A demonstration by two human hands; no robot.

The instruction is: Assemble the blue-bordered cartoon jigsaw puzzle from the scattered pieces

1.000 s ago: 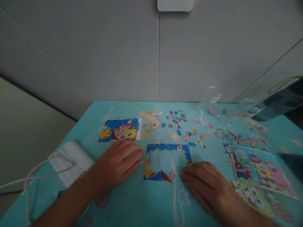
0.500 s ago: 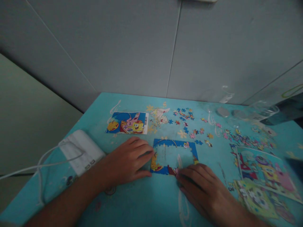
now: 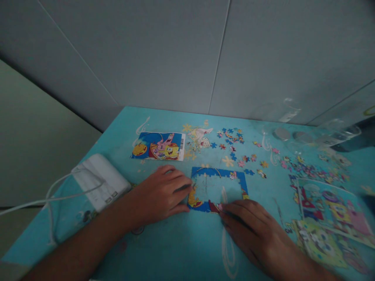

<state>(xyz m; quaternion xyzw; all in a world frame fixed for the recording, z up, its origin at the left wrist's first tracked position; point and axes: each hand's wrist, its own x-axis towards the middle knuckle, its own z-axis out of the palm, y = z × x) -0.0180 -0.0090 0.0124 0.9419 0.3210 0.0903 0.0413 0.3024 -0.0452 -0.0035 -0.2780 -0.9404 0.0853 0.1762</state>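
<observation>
A rectangular ring of joined jigsaw border pieces, blue with cartoon parts, lies on the table in front of me, its middle showing bare tabletop. My left hand rests at the ring's left edge, thumb apart from the fingers, holding nothing. At the lower right of the ring, my right hand has its fingertips closed on a jigsaw piece with a bit of pink showing; the fingers cover most of it and the ring's corner. Behind lies the picture card, printed with yellow and pink cartoon figures on blue.
Loose jigsaw pieces are scattered behind the ring, and a denser heap lies at right. Cartoon picture sheets lie at far right. A white power strip with cables stands left. Clear containers stand by the wall.
The view has shifted slightly, so the table's things sit a little higher and further right. Both hands keep nearly the same places at the ring.
</observation>
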